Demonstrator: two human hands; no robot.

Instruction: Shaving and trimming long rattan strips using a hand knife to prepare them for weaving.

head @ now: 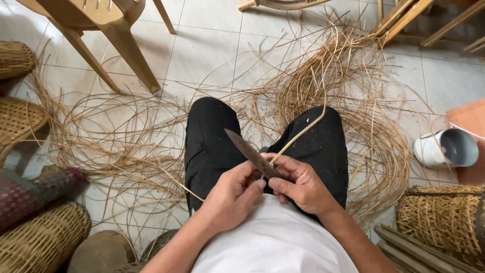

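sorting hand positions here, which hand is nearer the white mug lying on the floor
Right. The right hand is on the side of the white mug, pinching a cane strip against the knife. The left hand holds the knife farther away, across the lap.

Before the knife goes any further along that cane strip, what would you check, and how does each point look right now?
1. Knife gripped firmly: ok, the left hand is closed around its handle end.
2. Cane strip held at the blade: ok, the right hand pinches it there.
3. Blade pointing away from the body: ok, the tip angles up over the left thigh.
4. Fingers clear of the cutting edge: cannot tell, the hands cover that spot.
5. Strip free to run: cannot tell, its far end disappears into the pile of loose cane on the floor.
6. Mug out of the way: ok, it lies well to the right.
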